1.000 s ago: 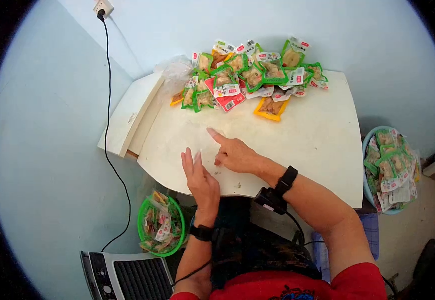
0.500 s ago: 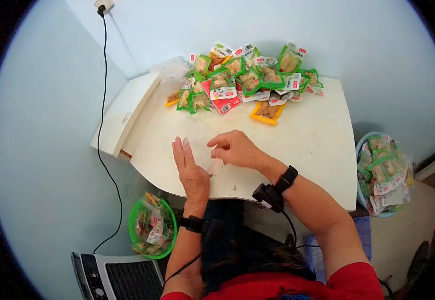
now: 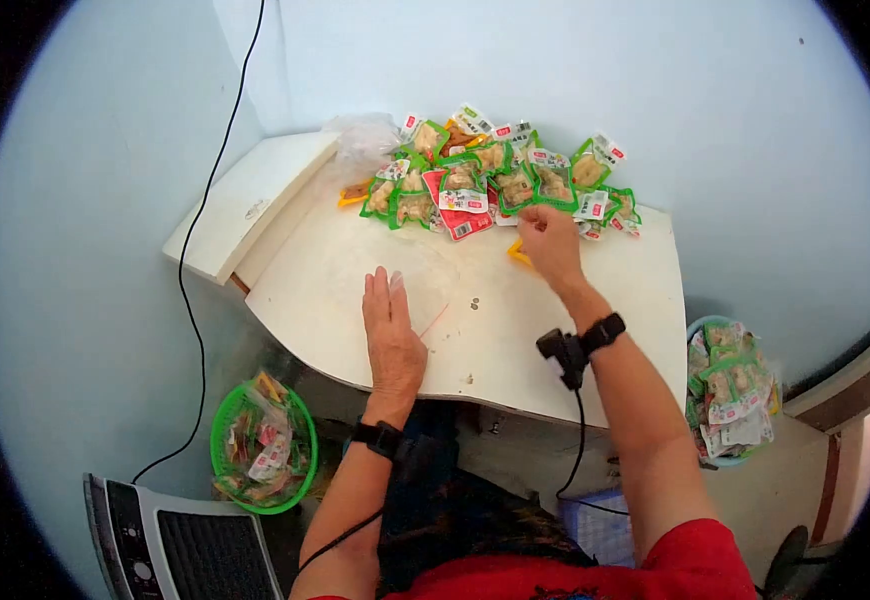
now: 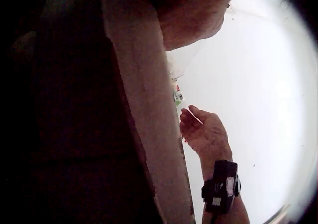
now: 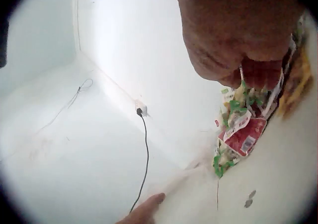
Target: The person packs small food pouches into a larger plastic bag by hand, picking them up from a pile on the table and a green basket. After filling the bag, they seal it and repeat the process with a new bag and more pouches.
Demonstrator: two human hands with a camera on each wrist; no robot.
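My left hand (image 3: 393,335) is held edge-down over the front of the white table (image 3: 595,320), its fingers straight. A faint clear film (image 3: 425,268) shows on the tabletop beyond its fingertips. At the front of a pile of snack packets (image 3: 465,180), my right hand (image 3: 552,245) has its fingers bent down over the packets. It partly covers a yellow-edged packet (image 3: 518,255). In the right wrist view, white packet edges (image 5: 284,80) show beside its curled fingers; whether they grip one, I cannot tell. A red packet (image 5: 246,137) lies near them.
A crumpled clear bag (image 3: 365,140) lies at the back left, by a raised white board (image 3: 255,205). Below the table's left side stands a green basket (image 3: 312,470) with packets; at the right, a blue basin (image 3: 693,328) holds more. Small dark spots (image 3: 474,303) mark the tabletop.
My right hand has gone from beside the left hand, away and to the right, up to the packet pile. The left hand stays near the table's front with straight fingers. The head view has shifted.
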